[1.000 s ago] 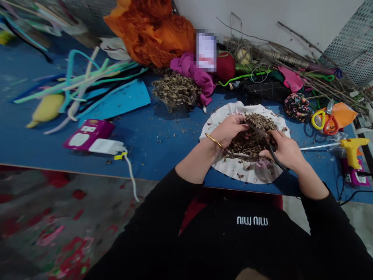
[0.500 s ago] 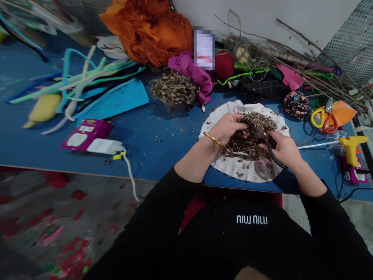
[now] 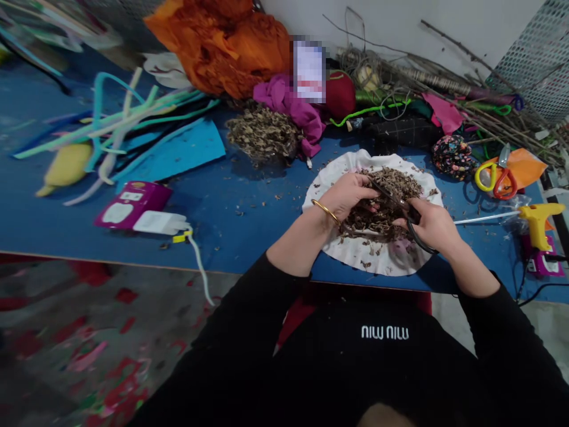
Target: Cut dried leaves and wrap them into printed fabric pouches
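My right hand [image 3: 429,225] grips the dark handles of a pair of scissors [image 3: 387,193], whose blades point up and left toward my other hand. My left hand [image 3: 351,194], with a gold bangle at the wrist, is pinched closed near the blade tips. What its fingers hold is too small to name; it looks like brown dried plant bits. Beneath both hands a heap of brown dried plant pieces [image 3: 402,182] lies on a round white cloth [image 3: 377,264]. Loose crumbs are scattered over the cloth around the heap.
A second pile of dried plant pieces [image 3: 264,133] sits behind, beside purple fabric [image 3: 313,121]. Yellow-and-red-handled scissors [image 3: 504,184] and a yellow glue gun [image 3: 537,222] lie at right. Foam strips [image 3: 124,127], a purple box [image 3: 128,204] and orange fabric [image 3: 231,47] occupy the left and back.
The view has shifted very slightly. Both hands stay over the heap in almost the same pose, and the scissors remain in my right hand.
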`<state>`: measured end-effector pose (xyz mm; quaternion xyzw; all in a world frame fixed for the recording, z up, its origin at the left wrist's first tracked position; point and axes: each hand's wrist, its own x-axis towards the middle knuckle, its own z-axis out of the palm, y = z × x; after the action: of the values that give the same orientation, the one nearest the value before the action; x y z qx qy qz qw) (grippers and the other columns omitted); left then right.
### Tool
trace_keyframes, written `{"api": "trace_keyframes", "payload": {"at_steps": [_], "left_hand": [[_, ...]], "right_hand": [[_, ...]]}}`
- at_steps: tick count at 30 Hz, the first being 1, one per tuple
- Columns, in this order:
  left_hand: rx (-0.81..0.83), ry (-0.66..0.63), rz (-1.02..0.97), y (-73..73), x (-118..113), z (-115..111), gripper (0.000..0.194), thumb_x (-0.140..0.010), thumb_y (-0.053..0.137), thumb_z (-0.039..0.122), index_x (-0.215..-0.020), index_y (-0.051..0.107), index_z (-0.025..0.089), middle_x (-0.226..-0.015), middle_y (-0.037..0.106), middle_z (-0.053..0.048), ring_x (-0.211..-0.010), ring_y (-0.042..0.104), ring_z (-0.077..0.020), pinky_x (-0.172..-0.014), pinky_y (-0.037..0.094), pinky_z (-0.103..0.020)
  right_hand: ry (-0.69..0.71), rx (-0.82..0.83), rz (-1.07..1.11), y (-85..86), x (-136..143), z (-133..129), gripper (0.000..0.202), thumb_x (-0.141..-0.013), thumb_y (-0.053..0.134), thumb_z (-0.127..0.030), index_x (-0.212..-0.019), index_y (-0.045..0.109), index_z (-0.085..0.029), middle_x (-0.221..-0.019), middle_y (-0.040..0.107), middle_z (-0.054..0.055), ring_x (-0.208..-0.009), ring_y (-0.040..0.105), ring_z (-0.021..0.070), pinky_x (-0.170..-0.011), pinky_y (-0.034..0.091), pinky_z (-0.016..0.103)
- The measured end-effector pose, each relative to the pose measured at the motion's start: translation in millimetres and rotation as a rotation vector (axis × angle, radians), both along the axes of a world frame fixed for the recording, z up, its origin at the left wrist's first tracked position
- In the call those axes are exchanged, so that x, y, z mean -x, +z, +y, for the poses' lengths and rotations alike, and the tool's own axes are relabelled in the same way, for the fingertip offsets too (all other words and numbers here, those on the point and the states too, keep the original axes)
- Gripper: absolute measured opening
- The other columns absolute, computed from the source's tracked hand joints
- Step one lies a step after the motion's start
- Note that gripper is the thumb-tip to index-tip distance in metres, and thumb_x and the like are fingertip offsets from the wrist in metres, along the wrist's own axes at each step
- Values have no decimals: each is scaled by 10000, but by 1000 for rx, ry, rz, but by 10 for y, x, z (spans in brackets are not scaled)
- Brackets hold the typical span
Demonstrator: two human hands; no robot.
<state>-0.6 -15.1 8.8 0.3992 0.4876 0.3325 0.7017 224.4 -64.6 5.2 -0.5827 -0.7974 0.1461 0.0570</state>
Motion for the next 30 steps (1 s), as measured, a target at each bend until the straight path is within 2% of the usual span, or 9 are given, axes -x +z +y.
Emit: {"api": "trace_keyframes", "payload": {"at_steps": [5,8,13,16,19,23,26,30], "left_hand": [[-30,-56,-8,-64,-25,-16,95,-731,799,65,-783,735,113,-688,704,-26,-551,608,-115,-570,533,-266],[-36,-73,-20,-73,-38,-27,96,-730,811,79,-750,726,117,-671,691,-33,-556,604,-122,-567,533,-273],[0,-59,-8,-28,-35,-30,110,-787,720,7,-773,676,106,-706,685,-33,-555,596,-103,-576,526,-258],[0,-60,3,2,-31,-28,110,-813,702,8,-809,670,113,-741,696,-29,-574,607,-102,-604,542,-260],[-15,-61,-17,15,-19,-23,97,-834,694,30,-867,688,121,-794,716,-28,-593,621,-103,-626,553,-260],[-5,-26,-116,26,19,-13,111,-849,672,43,-923,695,123,-829,724,-33,-650,654,-117,-666,577,-268],[3,12,-205,32,50,3,230,-807,661,-6,-992,713,121,-904,747,-49,-764,697,-136,-776,605,-291],[31,126,-210,17,60,32,257,-775,673,-26,-985,709,118,-890,738,-35,-745,694,-131,-808,616,-318]], "right_hand": [[-13,-31,-49,8,48,-22,683,-945,493,-730,-1335,609,-181,-1188,727,165,-901,696,288,-699,421,333],[-2,-29,-51,5,41,-20,644,-954,463,-739,-1232,650,-189,-1085,744,150,-884,695,291,-683,405,327],[8,27,-3,7,8,11,584,-960,452,-735,-1044,681,-204,-884,744,116,-829,685,276,-663,377,309],[-20,47,31,22,13,12,554,-943,503,-715,-1060,693,-208,-907,752,116,-839,689,279,-666,382,308],[-81,45,66,38,13,3,538,-907,584,-682,-1161,692,-219,-950,762,105,-878,698,288,-682,403,309],[-123,69,114,35,-25,10,606,-878,624,-675,-1273,664,-217,-1009,766,101,-855,689,267,-694,435,317],[-107,51,176,16,-55,21,675,-859,640,-683,-1336,627,-205,-1120,754,121,-892,689,264,-741,477,339],[-88,4,179,-13,-60,18,681,-845,658,-670,-1341,614,-205,-1208,723,144,-991,691,297,-797,501,371]]}}
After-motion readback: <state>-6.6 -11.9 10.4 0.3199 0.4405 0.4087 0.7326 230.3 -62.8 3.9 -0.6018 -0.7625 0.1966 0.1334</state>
